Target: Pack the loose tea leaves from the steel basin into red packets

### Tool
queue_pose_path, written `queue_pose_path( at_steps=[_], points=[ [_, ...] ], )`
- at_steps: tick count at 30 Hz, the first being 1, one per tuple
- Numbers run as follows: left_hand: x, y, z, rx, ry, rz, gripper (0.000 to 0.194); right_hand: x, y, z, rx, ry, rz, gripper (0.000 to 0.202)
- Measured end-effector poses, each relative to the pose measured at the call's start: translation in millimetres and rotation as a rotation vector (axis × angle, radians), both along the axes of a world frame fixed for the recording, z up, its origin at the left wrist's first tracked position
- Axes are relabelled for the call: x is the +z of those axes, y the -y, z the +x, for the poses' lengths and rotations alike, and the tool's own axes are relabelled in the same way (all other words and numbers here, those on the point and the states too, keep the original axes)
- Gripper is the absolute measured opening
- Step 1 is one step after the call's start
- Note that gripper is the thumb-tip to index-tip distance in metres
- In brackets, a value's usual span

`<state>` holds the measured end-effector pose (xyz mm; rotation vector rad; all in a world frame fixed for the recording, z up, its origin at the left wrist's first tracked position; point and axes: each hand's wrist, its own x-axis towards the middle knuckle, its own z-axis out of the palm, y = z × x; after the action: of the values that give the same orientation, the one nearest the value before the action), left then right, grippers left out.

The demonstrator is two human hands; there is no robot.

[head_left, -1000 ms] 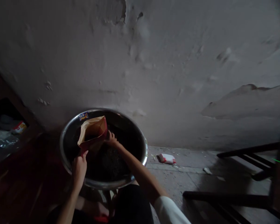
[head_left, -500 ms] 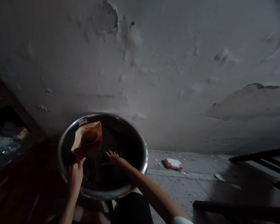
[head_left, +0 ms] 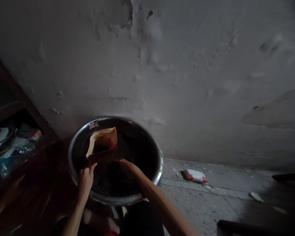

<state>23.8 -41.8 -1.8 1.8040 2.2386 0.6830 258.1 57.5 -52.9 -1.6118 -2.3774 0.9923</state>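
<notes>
A large round metal basin point(head_left: 159, 170) holds dark loose material point(head_left: 125, 147). Inside it, towards the left, an open paper bag point(head_left: 105, 139) stands upright, tan within and red outside. My left hand point(head_left: 86, 178) pinches the bag's near edge between thumb and fingers. My right hand point(head_left: 125, 165) is down in the basin, right of the bag and low by the dark material. Its fingers are mostly hidden in shadow, so what they hold cannot be made out.
Behind the basin rises a peeling grey wall point(head_left: 186, 82). A white and red packet point(head_left: 195, 176) lies on the floor to the right. Dark bars stand at the lower right. At the left, a shelf holds plastic bags point(head_left: 22, 154).
The view has shifted, so the basin sits further right. My right hand's fingers, spread over the dark material before, are now lower and mostly out of sight. My left hand still grips the bag.
</notes>
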Motion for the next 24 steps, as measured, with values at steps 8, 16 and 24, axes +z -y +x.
queue_pose_path(
  at_steps=[8, 16, 24],
  points=[
    [-10.1, -0.6, 0.2, -0.069, -0.011, 0.034, 0.041, 46.5, -19.9, 30.1, -0.225, -0.148, 0.118, 0.067],
    [-6.9, -2.9, -1.4, -0.142, 0.14, 0.061, 0.034, 176.3, -26.6, 39.3, -0.329, -0.469, 0.541, 0.047],
    [-6.2, -2.4, -5.0, -0.152, 0.282, 0.05, 0.034, 221.2, -9.4, -28.2, 0.061, -0.408, 0.604, 0.049]
  ],
)
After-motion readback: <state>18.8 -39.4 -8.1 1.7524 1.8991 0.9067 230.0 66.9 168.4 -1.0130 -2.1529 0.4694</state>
